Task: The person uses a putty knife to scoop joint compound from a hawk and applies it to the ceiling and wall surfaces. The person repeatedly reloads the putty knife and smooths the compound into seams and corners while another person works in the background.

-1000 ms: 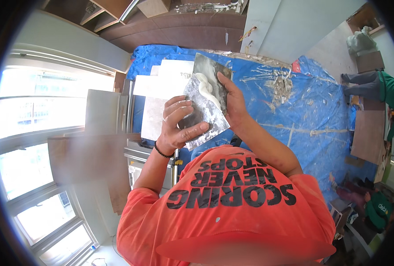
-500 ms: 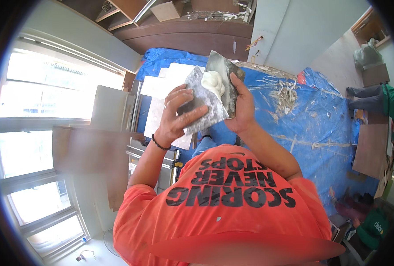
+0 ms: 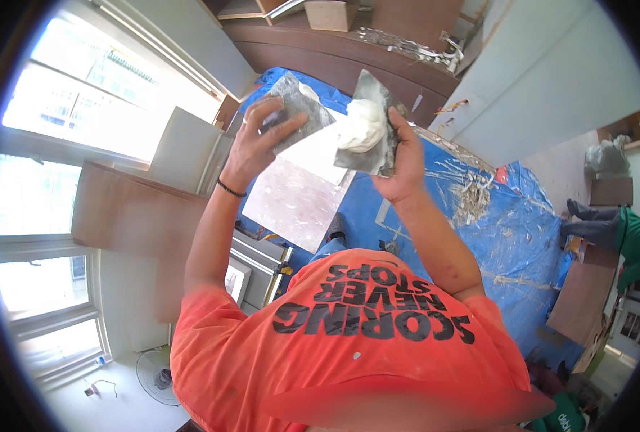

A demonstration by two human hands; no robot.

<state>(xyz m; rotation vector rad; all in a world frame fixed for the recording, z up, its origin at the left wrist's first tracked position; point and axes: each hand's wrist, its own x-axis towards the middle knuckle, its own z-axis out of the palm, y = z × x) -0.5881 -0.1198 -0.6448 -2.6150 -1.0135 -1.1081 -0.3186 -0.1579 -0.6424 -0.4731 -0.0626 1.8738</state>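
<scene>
My left hand (image 3: 254,144) is closed on a flat grey scraper plate (image 3: 300,104), its fingers spread across the near face. A white smear of putty sits at that plate's upper edge. To the right, my right hand (image 3: 406,169) grips a second flat grey plate (image 3: 372,162) by its right side, thumb along the edge. That plate carries a thick mound of white putty (image 3: 363,124). A gap separates the two plates. Behind and below them is a pale flat board (image 3: 298,198), partly hidden by the left plate and the putty.
Blue plastic sheeting (image 3: 471,223) with debris covers the floor. Brown wooden panels (image 3: 129,209) lean by the windows at left, above a standing fan (image 3: 160,376). A dark wooden cabinet base (image 3: 320,54) lies ahead. A person in green (image 3: 633,241) is at far right.
The plates have come apart; my left hand moved up and left with its plate. The putty mound now sits on the right plate. The view has turned slightly.
</scene>
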